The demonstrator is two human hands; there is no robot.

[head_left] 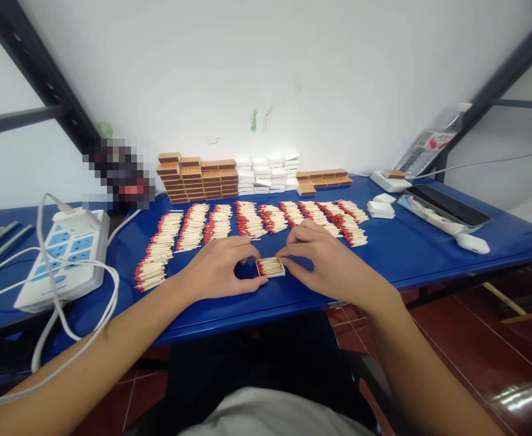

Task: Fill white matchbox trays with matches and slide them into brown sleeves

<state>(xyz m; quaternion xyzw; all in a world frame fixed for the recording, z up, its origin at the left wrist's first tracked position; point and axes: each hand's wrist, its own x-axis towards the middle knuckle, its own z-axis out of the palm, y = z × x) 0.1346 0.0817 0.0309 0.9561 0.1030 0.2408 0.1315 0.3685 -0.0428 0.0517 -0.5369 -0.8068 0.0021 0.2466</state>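
Note:
A small white matchbox tray filled with red-tipped matches rests on the blue table. My left hand pinches its left end between thumb and fingers. My right hand grips its right end, fingers curled over it. Just behind my hands, rows of loose red-tipped matches lie in several bundles across the table.
Stacked brown matchbox sleeves and white inner trays stand along the wall. More white trays lie at the right near a phone. A white power strip with cables sits at the left. The table's front edge is close to my body.

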